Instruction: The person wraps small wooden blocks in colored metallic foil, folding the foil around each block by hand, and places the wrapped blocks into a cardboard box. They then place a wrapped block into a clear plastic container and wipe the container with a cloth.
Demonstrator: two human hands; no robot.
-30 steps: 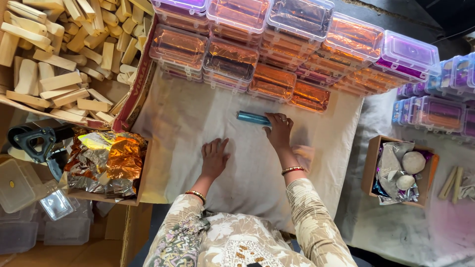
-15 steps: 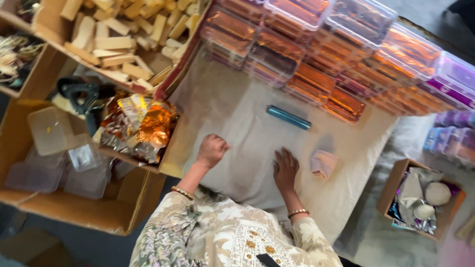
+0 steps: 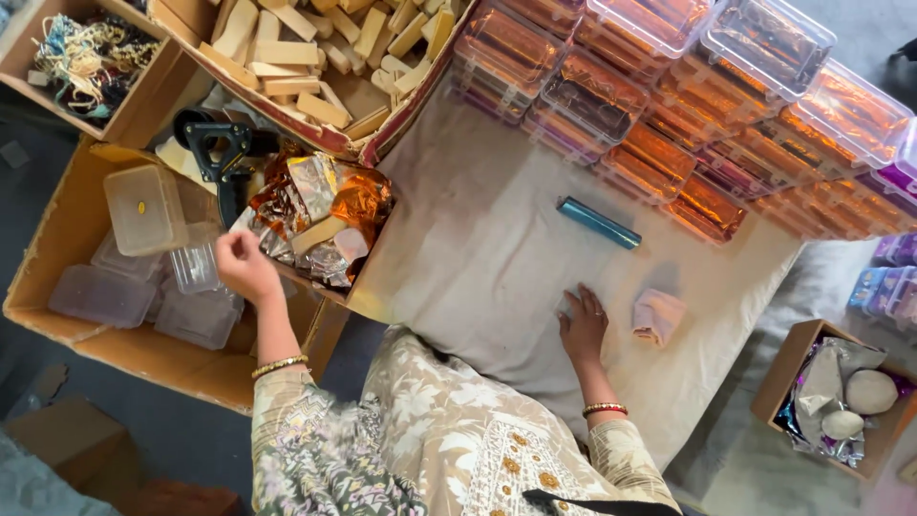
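Beige cloth point(image 3: 478, 248) bears one teal tube point(image 3: 598, 222), flat empty right hand point(image 3: 583, 325); left hand point(image 3: 246, 268) loosely curled, empty.

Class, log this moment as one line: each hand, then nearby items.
left hand: over clear plastic boxes in cardboard carton | right hand: flat on cloth | near: blue tube, pink pad

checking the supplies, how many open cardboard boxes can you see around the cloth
4. One with cords top left, one with wooden blocks beside it, a large one with clear plastic containers at left, a small one at right. Others may lie outside the frame.
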